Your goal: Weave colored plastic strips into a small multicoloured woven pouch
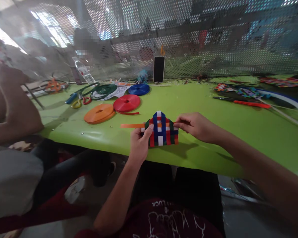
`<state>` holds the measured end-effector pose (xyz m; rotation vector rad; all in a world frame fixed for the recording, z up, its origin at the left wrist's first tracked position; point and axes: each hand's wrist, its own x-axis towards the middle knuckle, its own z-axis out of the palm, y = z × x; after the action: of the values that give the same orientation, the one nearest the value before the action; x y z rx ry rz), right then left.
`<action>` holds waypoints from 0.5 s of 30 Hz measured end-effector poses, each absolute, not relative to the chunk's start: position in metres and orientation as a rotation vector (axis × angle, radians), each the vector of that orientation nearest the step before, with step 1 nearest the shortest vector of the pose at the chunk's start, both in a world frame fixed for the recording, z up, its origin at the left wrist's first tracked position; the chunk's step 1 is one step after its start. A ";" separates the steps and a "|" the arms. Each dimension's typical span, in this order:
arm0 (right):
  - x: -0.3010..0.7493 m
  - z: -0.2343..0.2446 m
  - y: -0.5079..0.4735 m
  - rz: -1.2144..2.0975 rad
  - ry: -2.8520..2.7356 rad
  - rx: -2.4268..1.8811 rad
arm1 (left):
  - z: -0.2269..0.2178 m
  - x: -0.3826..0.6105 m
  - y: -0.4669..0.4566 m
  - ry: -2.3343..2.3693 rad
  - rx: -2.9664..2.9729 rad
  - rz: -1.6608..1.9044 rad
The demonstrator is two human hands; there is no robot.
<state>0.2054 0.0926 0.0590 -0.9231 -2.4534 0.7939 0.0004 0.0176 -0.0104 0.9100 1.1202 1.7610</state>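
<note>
A small woven piece [160, 132] of blue, white, red, green and orange flat strips is held up over the table's front edge, its top coming to a point. My left hand [139, 142] grips its left side, thumb pressed on the front face. At the right side, the fingertips of my right hand [192, 125] are pinched together on what looks like the end of an orange strip. The other end of an orange strip [132, 126] sticks out to the left past my left hand. My left fingers behind the weave are hidden.
On the green table [188, 96] lie an orange roll [99, 114], a red roll [126, 103], a blue roll [139, 89] and a green roll [104, 91]. Scissors [76, 103] lie leftward. A red-handled tool [252, 104] lies right. A person's arm [10, 99] rests at left.
</note>
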 end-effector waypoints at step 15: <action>0.207 0.058 0.093 0.730 -2.478 -0.883 | -0.014 0.000 0.018 1.210 0.902 1.800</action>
<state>0.2074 0.0930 0.0575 -0.8834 -2.4777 0.7298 -0.0004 0.0183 -0.0138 0.9024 1.2105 1.8003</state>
